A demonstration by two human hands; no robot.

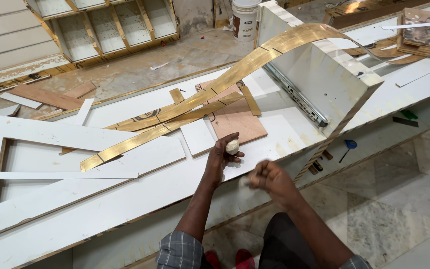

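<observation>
Right hand nearest, blurred, fingers curled, contents not discernible. Left hand at white table edge, fingers closed on pale putty lump. Best kept compact, kneaded evenly, pressed in small amounts. Lump off-white, rounded, matte, just below plywood piece and brass-coloured strips.

This is a woodwork shop. Around the big white board lie cut wood pieces and gold strips. Behind it stands an unfinished shelf cabinet.
</observation>
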